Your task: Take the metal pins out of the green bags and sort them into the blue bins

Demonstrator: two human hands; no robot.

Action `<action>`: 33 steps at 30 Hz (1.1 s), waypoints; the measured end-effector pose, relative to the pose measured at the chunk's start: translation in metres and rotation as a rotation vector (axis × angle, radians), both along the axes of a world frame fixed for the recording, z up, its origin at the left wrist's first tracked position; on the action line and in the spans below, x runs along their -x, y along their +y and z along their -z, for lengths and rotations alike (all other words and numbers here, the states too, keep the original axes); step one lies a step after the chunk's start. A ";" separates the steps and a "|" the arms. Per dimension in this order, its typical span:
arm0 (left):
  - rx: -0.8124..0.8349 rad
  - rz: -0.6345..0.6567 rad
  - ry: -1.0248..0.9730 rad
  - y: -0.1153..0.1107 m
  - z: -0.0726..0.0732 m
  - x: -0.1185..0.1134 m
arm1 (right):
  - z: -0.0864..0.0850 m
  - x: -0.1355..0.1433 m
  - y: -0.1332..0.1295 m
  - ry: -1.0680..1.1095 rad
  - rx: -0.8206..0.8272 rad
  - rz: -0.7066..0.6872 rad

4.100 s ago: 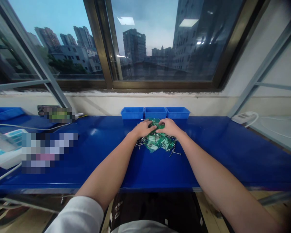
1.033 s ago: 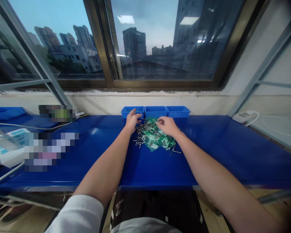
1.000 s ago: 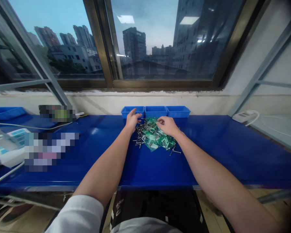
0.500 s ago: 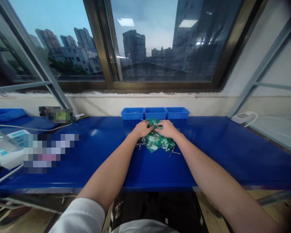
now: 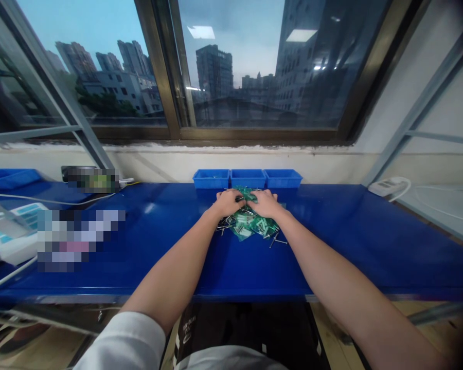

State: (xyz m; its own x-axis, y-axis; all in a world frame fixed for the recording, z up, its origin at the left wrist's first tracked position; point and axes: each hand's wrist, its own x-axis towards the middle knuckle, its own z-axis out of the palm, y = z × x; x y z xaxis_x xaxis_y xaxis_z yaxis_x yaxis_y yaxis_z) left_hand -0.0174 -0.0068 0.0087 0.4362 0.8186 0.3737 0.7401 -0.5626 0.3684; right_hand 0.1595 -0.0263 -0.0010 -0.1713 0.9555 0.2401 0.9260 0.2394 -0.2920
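A pile of green-and-clear packets mixed with loose metal screws [image 5: 245,226] lies on the blue table, in front of three small blue bins. My left hand [image 5: 229,203] rests on the pile's left side, its fingers curved over the packets. On the right side my right hand [image 5: 264,203] lies over the same pile, thumb toward my left hand. The two hands are close together with a narrow gap between them. Their fingertips are partly hidden among the packets, so whether either one grips something cannot be made out.
Blue bins [image 5: 247,178] stand in a row against the wall. A white device with a cable [image 5: 389,186] is at the back right. On the left are a white machine [image 5: 17,231], cables and another blue tray [image 5: 11,178]. Metal frame posts rise on both sides.
Both hands have shifted very slightly over the pile, and the fingers of my right hand look a little more spread. The pile looks nearly the same.
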 end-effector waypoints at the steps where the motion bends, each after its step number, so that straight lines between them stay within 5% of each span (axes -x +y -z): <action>1: 0.004 0.000 0.002 -0.001 -0.001 0.000 | -0.001 0.000 0.000 0.008 -0.013 0.003; 11: 0.045 -0.003 -0.164 -0.003 -0.004 -0.002 | -0.007 0.001 -0.002 0.052 -0.108 -0.047; 16: 0.024 0.013 -0.288 0.000 -0.004 -0.003 | -0.008 0.000 -0.001 0.127 -0.280 -0.051; 22: 0.055 -0.002 -0.545 0.000 -0.005 -0.003 | -0.020 0.002 -0.005 0.483 -0.429 -0.138; 27: 0.181 0.098 -0.673 0.005 -0.006 -0.002 | -0.021 0.005 -0.003 0.838 -0.259 -0.169; 33: -0.031 0.093 -0.730 0.001 -0.015 -0.002 | -0.020 0.006 -0.005 0.895 -0.384 -0.216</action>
